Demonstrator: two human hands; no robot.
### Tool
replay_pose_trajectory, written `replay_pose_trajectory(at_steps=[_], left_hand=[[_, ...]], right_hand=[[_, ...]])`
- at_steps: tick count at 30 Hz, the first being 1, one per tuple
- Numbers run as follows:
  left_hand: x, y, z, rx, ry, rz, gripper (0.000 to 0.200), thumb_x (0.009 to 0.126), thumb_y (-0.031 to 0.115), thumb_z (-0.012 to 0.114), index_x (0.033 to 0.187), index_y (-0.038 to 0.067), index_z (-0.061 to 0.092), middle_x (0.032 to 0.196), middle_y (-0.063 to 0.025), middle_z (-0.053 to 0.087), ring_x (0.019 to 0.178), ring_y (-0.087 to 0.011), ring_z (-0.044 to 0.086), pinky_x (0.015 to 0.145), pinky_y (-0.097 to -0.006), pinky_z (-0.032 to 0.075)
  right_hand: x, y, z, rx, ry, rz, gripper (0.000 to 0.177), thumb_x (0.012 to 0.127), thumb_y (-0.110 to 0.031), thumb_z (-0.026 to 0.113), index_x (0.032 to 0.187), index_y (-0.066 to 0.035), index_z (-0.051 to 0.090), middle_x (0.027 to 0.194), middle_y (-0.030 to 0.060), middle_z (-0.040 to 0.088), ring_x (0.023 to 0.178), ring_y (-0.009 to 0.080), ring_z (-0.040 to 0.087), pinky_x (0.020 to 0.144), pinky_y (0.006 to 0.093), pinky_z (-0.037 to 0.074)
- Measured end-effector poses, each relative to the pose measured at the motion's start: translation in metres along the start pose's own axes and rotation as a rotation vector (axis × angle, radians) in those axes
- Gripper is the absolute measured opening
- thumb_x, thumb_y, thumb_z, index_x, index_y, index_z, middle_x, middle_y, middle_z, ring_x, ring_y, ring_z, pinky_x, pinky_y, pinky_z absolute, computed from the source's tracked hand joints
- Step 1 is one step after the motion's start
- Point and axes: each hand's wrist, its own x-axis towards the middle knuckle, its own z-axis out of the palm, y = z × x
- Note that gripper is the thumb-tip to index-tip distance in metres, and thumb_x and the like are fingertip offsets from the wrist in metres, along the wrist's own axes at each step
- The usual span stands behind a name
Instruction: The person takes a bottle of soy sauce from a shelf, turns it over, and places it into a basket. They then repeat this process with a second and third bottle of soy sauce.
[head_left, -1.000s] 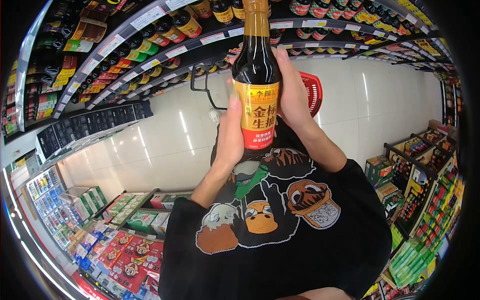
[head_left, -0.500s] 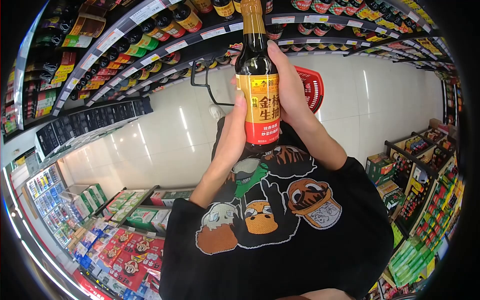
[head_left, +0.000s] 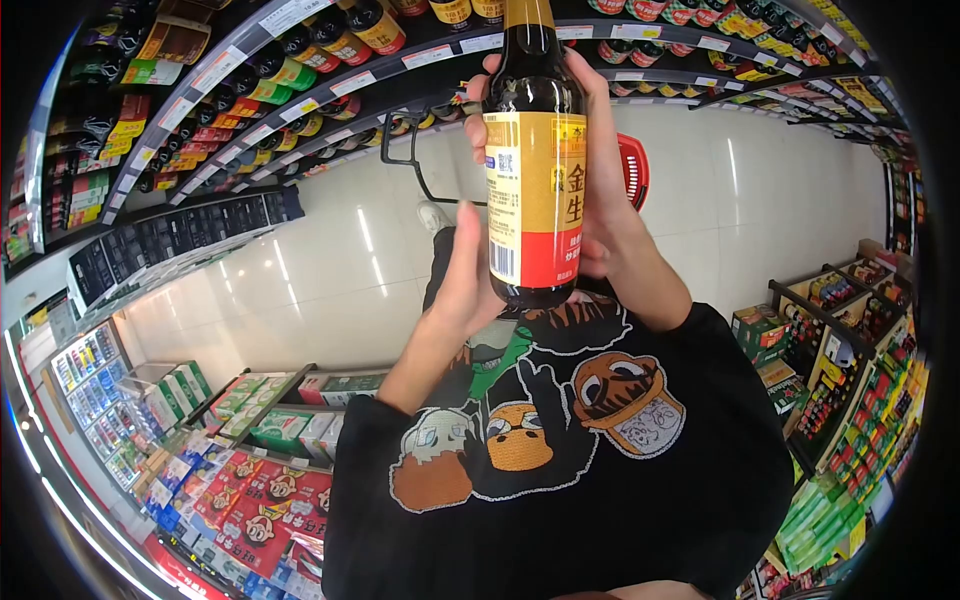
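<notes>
A dark glass soy sauce bottle (head_left: 540, 200) is upright in front of my chest, its cap cut off by the frame's top. Its gold and red front label has turned to the right, and a cream side panel with a barcode shows. My right hand (head_left: 608, 190) wraps the bottle from the right, with fingertips showing past its left side. Low on the left, my left hand (head_left: 465, 275) cups the bottle near its base. The left thumb stands up beside the glass, and most of that hand's fingers are hidden behind it.
Curved shelves with sauce bottles (head_left: 375, 28) and price tags (head_left: 345, 82) run across the top. A red basket (head_left: 632, 170) and a black metal frame (head_left: 400, 160) are beyond the bottle. Boxed goods (head_left: 250, 500) fill the lower left, and stocked racks (head_left: 830, 350) the right.
The bottle has turned, so its front label faces right and the side panel shows. It is slightly lower and farther right. My left thumb has come off the label.
</notes>
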Motion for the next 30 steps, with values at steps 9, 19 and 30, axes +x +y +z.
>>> replay_pose_trajectory(at_steps=[9,19,30], left_hand=[[-0.01,0.007,0.0,0.144,-0.01,0.158,0.07,0.09,0.047,0.068,0.129,-0.01,0.054,0.11,-0.02,0.068,0.089,-0.026,0.071,0.079,-0.0369,0.058],[-0.008,0.015,0.023,0.612,0.43,0.226,0.053,0.087,0.025,0.081,0.122,-0.006,0.056,0.106,-0.011,0.071,0.095,-0.0148,0.068,0.085,-0.0291,0.054],[0.0,0.014,-0.007,0.243,-0.083,0.121,0.1,0.085,0.062,0.071,0.145,-0.011,0.036,0.125,-0.025,0.061,0.106,-0.0367,0.069,0.087,-0.0408,0.059]], right_hand=[[0.0,0.001,-0.011,-0.134,-0.336,-0.145,0.077,0.102,-0.065,0.019,0.135,-0.002,0.051,0.119,0.017,0.063,0.092,0.0289,0.067,0.081,0.0394,0.056],[-0.003,-0.013,0.003,-0.353,-0.04,-0.196,0.053,0.104,-0.05,0.046,0.122,-0.001,0.058,0.111,0.0161,0.069,0.095,0.0297,0.073,0.086,0.0407,0.059],[0.008,-0.016,-0.004,0.085,-0.21,0.002,0.051,0.098,-0.05,0.049,0.11,-0.003,0.061,0.101,0.0126,0.067,0.084,0.0274,0.068,0.079,0.0413,0.057]])
